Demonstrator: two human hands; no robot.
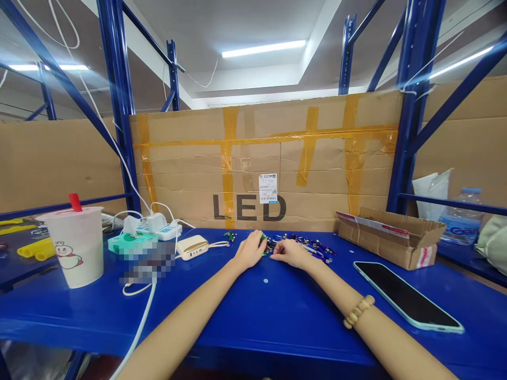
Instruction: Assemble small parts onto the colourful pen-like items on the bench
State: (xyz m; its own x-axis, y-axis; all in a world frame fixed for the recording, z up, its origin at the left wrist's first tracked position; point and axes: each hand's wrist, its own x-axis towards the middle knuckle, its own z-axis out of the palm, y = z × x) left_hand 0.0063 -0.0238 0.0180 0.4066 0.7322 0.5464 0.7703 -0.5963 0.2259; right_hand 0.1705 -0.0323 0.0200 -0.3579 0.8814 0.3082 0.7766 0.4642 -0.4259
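My left hand (250, 250) rests at the left side of a pile of small shiny pieces (317, 248), mostly blue and purple. Its fingers are curled, and a bit of green shows at the fingertips; what it belongs to is too small to name. Close beside it, my right hand (292, 253) reaches over the pile with thumb and fingertips pinched together low at the table. Anything between those fingertips is hidden. A few small green pieces (229, 237) lie apart, left of my left hand.
A cardboard tray (380, 232) and a phone (410, 295) are at the right. Leftward stand a power bank (192, 247), a power strip (164, 231) with cables and a lidded cup (75, 250). Cardboard marked LED (182, 174) closes off the back of the blue table (253, 322).
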